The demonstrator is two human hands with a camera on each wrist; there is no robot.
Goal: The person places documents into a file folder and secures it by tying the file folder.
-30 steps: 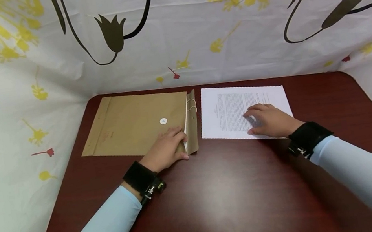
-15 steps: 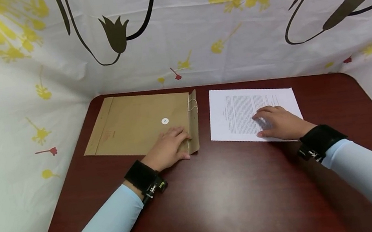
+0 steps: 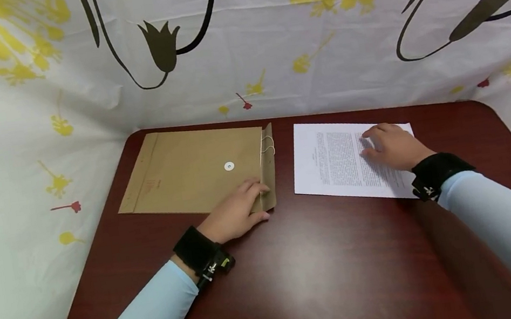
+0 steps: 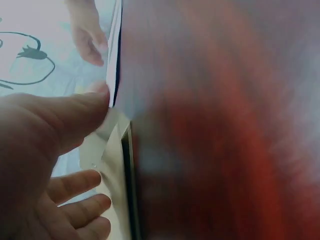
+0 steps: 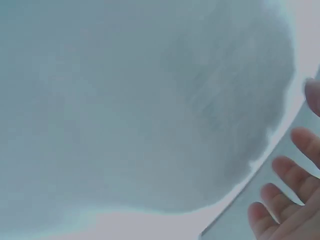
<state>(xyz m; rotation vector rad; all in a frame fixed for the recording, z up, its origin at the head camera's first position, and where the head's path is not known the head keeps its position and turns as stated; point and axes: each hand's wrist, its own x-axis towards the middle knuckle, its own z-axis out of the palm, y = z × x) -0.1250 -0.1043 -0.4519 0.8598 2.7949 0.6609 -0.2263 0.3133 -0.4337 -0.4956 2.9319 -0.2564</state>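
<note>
Brown envelope (image 3: 193,171) is laid flat on dark red bench (image 3: 310,271), w/ left hand (image 3: 238,213) rested on its near right corner. Printed sheet (image 3: 341,163) is pressed by right hand (image 3: 393,145), fingers flat, just beside envelope.

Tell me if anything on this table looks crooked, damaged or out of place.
Nothing much stands out. The brown envelope lies flat with its flap unfastened, and the printed sheet beside it sits slightly skewed to the table edge. No damage is visible.
</note>
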